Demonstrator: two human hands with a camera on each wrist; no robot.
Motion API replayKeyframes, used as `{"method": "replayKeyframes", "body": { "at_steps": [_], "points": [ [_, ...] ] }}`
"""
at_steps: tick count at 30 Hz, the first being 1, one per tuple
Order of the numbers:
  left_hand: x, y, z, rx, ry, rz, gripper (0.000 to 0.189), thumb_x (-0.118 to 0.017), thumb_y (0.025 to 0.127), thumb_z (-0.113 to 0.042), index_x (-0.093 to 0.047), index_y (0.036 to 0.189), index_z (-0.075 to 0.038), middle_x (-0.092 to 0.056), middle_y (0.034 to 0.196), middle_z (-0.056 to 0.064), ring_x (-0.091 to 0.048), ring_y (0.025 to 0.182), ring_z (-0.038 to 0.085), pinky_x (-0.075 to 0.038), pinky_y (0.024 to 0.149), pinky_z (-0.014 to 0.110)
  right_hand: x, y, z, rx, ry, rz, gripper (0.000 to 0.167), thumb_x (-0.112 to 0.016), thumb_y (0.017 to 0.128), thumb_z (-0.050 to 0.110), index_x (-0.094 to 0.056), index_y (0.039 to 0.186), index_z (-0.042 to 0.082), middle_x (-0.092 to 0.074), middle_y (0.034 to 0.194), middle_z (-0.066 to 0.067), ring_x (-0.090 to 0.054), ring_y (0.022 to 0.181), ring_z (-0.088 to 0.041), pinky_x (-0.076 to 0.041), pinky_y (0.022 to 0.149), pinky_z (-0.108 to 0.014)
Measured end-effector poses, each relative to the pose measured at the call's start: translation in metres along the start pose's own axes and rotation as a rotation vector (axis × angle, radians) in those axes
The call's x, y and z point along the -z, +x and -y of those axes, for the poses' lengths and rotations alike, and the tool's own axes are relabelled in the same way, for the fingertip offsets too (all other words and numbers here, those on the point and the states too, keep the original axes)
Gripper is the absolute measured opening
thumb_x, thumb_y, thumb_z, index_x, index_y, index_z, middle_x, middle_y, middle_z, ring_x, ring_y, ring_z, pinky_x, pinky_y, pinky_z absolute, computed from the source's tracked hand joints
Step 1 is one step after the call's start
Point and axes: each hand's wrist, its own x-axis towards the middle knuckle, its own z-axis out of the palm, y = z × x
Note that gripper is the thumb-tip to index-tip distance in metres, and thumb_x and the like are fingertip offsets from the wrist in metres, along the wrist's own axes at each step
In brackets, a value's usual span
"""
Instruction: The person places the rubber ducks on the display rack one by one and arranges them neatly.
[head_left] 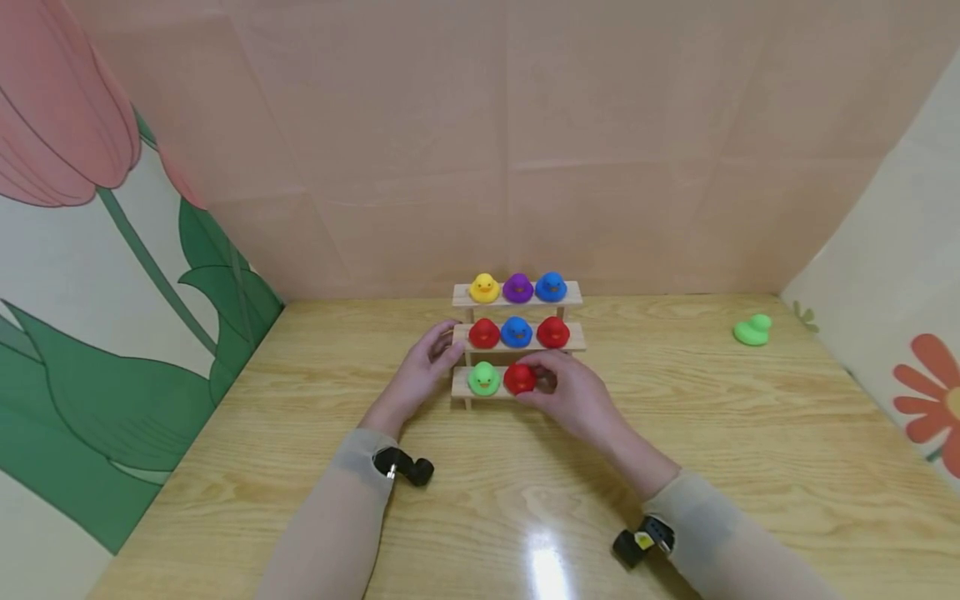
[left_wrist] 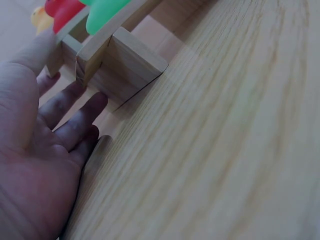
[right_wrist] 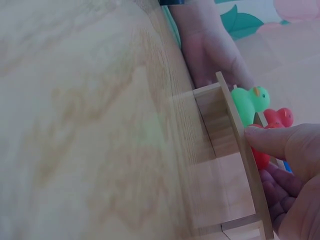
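A three-tier wooden stand [head_left: 459, 384] holds small rubber ducks. On its bottom tier my right hand [head_left: 573, 393] pinches a red duck [head_left: 519, 379] between thumb and fingers; the right wrist view shows the thumb on this duck [right_wrist: 261, 159]. Beside it sits a light green duck [head_left: 483, 379]. My left hand [head_left: 420, 371] is at the stand's left end, its loosely bent fingers [left_wrist: 80, 122] against or very near the wood. Red, blue and red ducks fill the middle tier; yellow [head_left: 484, 288], purple [head_left: 518, 288] and blue [head_left: 551, 287] ones sit on top.
Another green duck [head_left: 752, 330] lies on the wooden table [head_left: 480, 517] at the far right. A plain pinkish covering [head_left: 502, 150] rises behind the table. Flower-printed panels flank it on both sides.
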Motion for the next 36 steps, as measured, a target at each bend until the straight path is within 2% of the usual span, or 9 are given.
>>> {"method": "replayKeyframes", "body": {
  "at_steps": [10, 20, 28, 36],
  "points": [
    [-0.002, -0.001, 0.001, -0.006, -0.007, 0.0, 0.078, -0.064, 0.109, -0.058, -0.04, 0.171, -0.017, -0.055, 0.164, 0.014, -0.053, 0.15, 0.032, -0.04, 0.126, 0.052, 0.001, -0.001, -0.001, 0.0, 0.011, 0.01, 0.044, -0.094, 0.093, 0.018, -0.076, 0.133, 0.016, -0.072, 0.127, -0.003, -0.067, 0.111, -0.025, -0.061, 0.096, -0.046],
    [-0.002, -0.001, 0.004, 0.007, -0.035, 0.007, 0.076, -0.065, 0.109, -0.057, -0.041, 0.171, -0.021, -0.056, 0.163, 0.012, -0.053, 0.15, 0.032, -0.04, 0.126, 0.052, 0.009, -0.006, -0.002, -0.035, 0.079, 0.049, 0.053, -0.093, 0.093, 0.015, -0.071, 0.142, 0.013, -0.073, 0.131, -0.004, -0.07, 0.117, -0.027, -0.061, 0.102, -0.048],
    [-0.001, -0.001, 0.003, -0.002, -0.033, 0.007, 0.078, -0.065, 0.108, -0.059, -0.041, 0.171, -0.021, -0.055, 0.163, 0.013, -0.052, 0.15, 0.032, -0.039, 0.127, 0.051, 0.029, -0.016, -0.007, -0.051, 0.077, 0.03, 0.051, -0.091, 0.095, 0.02, -0.071, 0.142, 0.013, -0.075, 0.128, -0.007, -0.071, 0.116, -0.028, -0.062, 0.101, -0.05],
    [0.001, 0.0, 0.0, 0.011, -0.025, 0.005, 0.079, -0.066, 0.106, -0.063, -0.042, 0.171, -0.024, -0.055, 0.164, 0.011, -0.052, 0.151, 0.031, -0.039, 0.127, 0.052, 0.065, -0.025, -0.017, -0.011, 0.037, -0.019, 0.051, -0.089, 0.097, 0.017, -0.069, 0.142, 0.006, -0.073, 0.133, -0.015, -0.073, 0.112, -0.033, -0.063, 0.097, -0.055]
  ]
}}
